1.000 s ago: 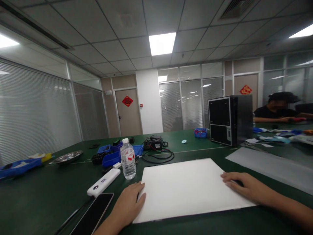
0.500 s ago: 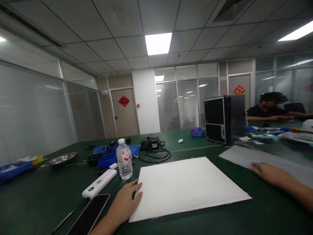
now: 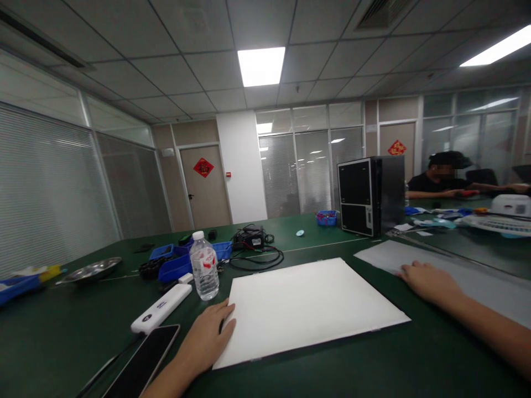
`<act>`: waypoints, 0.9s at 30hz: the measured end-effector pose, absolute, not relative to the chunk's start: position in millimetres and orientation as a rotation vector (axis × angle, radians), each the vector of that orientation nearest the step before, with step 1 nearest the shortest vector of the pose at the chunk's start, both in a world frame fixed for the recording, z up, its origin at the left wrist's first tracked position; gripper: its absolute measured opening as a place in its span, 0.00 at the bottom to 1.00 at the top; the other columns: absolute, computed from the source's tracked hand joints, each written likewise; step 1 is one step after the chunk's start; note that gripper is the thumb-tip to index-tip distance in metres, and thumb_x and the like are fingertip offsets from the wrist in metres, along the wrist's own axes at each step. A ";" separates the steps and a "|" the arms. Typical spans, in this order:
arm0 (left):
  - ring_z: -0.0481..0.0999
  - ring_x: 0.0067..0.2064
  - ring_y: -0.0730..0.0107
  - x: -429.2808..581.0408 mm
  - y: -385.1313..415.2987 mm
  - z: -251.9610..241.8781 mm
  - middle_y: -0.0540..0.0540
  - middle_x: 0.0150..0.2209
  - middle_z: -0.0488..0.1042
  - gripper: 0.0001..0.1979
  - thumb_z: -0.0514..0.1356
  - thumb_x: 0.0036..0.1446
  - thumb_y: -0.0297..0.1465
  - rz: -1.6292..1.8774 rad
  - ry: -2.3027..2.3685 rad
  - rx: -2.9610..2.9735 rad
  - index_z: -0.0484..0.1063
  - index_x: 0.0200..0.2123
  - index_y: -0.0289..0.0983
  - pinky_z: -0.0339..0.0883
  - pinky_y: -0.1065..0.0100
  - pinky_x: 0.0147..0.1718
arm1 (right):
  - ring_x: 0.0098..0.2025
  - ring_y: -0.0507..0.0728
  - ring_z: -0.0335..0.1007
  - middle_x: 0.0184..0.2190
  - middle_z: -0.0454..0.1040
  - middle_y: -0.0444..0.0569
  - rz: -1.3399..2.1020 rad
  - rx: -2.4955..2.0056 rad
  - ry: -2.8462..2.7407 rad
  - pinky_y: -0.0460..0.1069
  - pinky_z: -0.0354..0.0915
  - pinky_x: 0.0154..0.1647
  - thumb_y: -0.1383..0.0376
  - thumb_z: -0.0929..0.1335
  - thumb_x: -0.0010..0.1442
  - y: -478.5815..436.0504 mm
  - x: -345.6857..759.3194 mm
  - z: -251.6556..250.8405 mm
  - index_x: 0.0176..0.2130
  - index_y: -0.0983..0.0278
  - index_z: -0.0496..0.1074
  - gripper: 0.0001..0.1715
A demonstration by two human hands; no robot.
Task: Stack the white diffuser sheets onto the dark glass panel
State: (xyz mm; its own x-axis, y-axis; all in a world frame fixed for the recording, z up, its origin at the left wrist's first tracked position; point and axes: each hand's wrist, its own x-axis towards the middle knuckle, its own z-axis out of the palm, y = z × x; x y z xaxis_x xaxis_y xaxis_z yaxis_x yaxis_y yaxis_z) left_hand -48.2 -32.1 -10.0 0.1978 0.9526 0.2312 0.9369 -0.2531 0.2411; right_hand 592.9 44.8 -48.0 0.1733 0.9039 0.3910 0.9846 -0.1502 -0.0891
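Observation:
A flat white rectangular panel lies on the green table in front of me. My left hand rests at its left edge, thumb and fingers apart, with the fingertips touching the panel. To the right, a thin greyish translucent sheet lies on the table. Bent fingers of my right hand are closed at the near edge of this sheet; the thumb is mostly hidden. A clear water bottle with a white cap stands just beyond my left hand.
Left of my hand lie a dark-screened phone and a white power bank with a cable. Farther back are blue bins, a black adapter with cables, a metal tray and a black computer tower. Another person sits back right.
My right hand has moved slightly left along the sheet's near edge, and its fingers look more bent. My left hand stays at the panel. The whole view has shifted a little.

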 end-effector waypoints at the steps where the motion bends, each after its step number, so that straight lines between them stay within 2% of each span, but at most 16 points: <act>1: 0.67 0.66 0.52 -47.9 -32.2 -9.7 0.41 0.66 0.68 0.26 0.53 0.65 0.41 0.519 1.889 2.396 0.72 0.62 0.37 0.57 0.51 0.67 | 0.46 0.56 0.72 0.43 0.75 0.50 -0.373 -2.163 -1.807 0.58 0.69 0.50 0.52 0.67 0.67 42.6 589.0 -45.9 0.45 0.65 0.73 0.19; 5: 0.68 0.66 0.53 -48.6 -31.1 -10.9 0.41 0.66 0.68 0.26 0.53 0.65 0.40 0.502 1.890 2.400 0.72 0.62 0.38 0.57 0.51 0.67 | 0.43 0.55 0.73 0.41 0.76 0.50 -0.433 -2.193 -1.819 0.56 0.71 0.48 0.54 0.66 0.68 33.0 571.7 -30.9 0.45 0.65 0.73 0.18; 7: 0.67 0.66 0.54 -49.7 -29.8 -12.5 0.41 0.66 0.68 0.26 0.53 0.65 0.41 0.489 1.896 2.406 0.72 0.62 0.38 0.57 0.51 0.67 | 0.43 0.59 0.75 0.42 0.77 0.55 -0.459 -2.139 -1.819 0.60 0.70 0.49 0.56 0.62 0.70 28.2 560.0 -20.9 0.49 0.66 0.73 0.19; 10: 0.67 0.67 0.55 -50.8 -28.6 -14.2 0.41 0.66 0.68 0.26 0.52 0.65 0.40 0.478 1.902 2.420 0.72 0.62 0.38 0.56 0.51 0.67 | 0.50 0.70 0.74 0.52 0.75 0.66 -0.470 -1.976 -1.884 0.67 0.66 0.54 0.58 0.56 0.72 19.9 533.4 -9.0 0.57 0.68 0.71 0.27; 12: 0.67 0.66 0.54 -51.0 -28.6 -14.4 0.42 0.66 0.69 0.26 0.52 0.65 0.40 0.487 1.898 2.427 0.71 0.62 0.38 0.57 0.51 0.67 | 0.55 0.71 0.71 0.57 0.73 0.63 -0.408 -1.829 -2.017 0.68 0.64 0.58 0.54 0.55 0.71 11.5 508.5 -6.1 0.60 0.66 0.70 0.30; 16: 0.68 0.66 0.53 -50.8 -29.4 -14.4 0.42 0.66 0.69 0.27 0.54 0.64 0.40 0.547 1.889 2.422 0.70 0.64 0.38 0.57 0.52 0.67 | 0.59 0.62 0.70 0.59 0.74 0.47 -0.119 -1.475 -2.408 0.59 0.66 0.62 0.45 0.62 0.67 -12.3 454.2 -7.4 0.60 0.51 0.71 0.29; 18: 0.68 0.66 0.53 -51.0 -29.5 -14.6 0.42 0.65 0.69 0.27 0.55 0.64 0.40 0.560 1.885 2.418 0.70 0.63 0.38 0.57 0.52 0.67 | 0.61 0.61 0.68 0.61 0.71 0.44 0.083 -1.310 -2.529 0.58 0.65 0.63 0.45 0.63 0.66 -20.0 436.6 -7.2 0.60 0.48 0.72 0.27; 20: 0.68 0.66 0.53 -51.5 -29.3 -15.0 0.43 0.65 0.69 0.26 0.55 0.64 0.40 0.558 1.887 2.414 0.70 0.63 0.39 0.57 0.52 0.67 | 0.63 0.62 0.65 0.63 0.70 0.44 0.172 -1.270 -2.504 0.59 0.62 0.66 0.45 0.62 0.67 -19.8 432.9 -6.1 0.59 0.49 0.72 0.27; 23: 0.68 0.66 0.53 -52.8 -28.9 -15.6 0.43 0.65 0.69 0.26 0.55 0.64 0.40 0.555 1.890 2.417 0.71 0.63 0.40 0.57 0.52 0.67 | 0.61 0.65 0.67 0.59 0.73 0.50 0.063 -1.436 -2.319 0.64 0.60 0.66 0.43 0.60 0.67 -7.6 452.7 -5.0 0.57 0.55 0.75 0.30; 27: 0.68 0.66 0.54 -53.9 -29.8 -15.5 0.42 0.65 0.69 0.26 0.54 0.64 0.41 0.542 1.890 2.423 0.70 0.63 0.40 0.58 0.52 0.66 | 0.49 0.69 0.75 0.47 0.79 0.57 0.012 -1.619 -2.211 0.68 0.67 0.56 0.43 0.60 0.66 5.8 489.6 -6.1 0.46 0.61 0.81 0.32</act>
